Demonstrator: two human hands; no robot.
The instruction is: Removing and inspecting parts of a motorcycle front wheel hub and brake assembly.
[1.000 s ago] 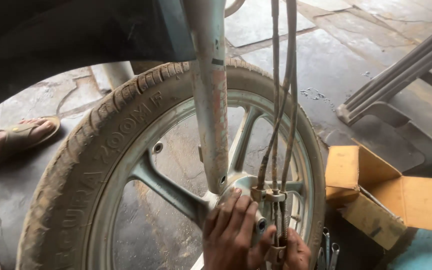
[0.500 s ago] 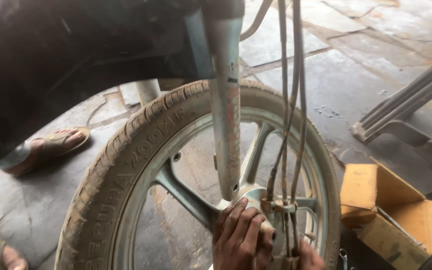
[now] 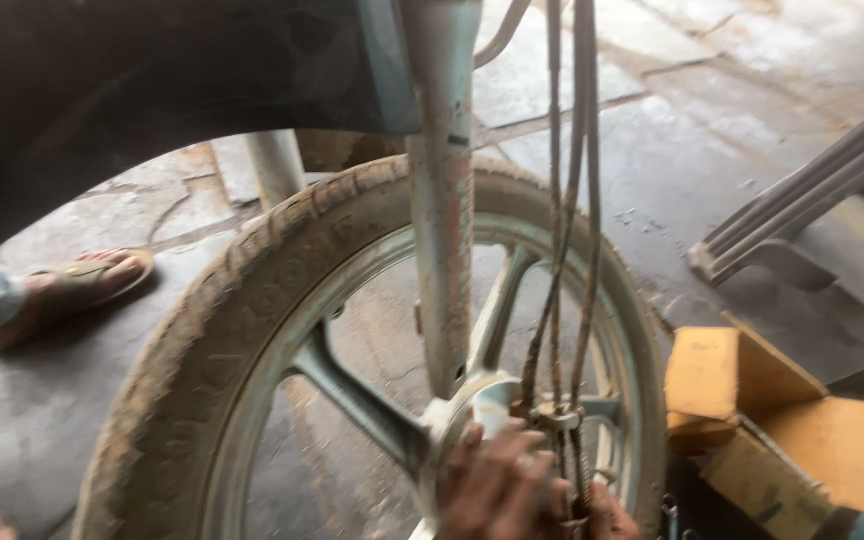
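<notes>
left hand (image 3: 497, 485) on wheel hub (image 3: 472, 405), right hand (image 3: 607, 510) by cables (image 3: 562, 300)

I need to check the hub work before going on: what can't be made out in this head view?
- Right hand: cut off by the bottom edge, behind grey cables.
- Left hand: covers the silver wheel hub; grip unclear.
- Dusty black tyre: bottom out of frame.
- Whole view: motion-blurred.

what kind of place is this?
Likely a roadside or open-floor motorcycle repair shop: a front wheel on its fork leg being worked on at the hub, stained concrete floor, and an open cardboard box beside it.
</notes>
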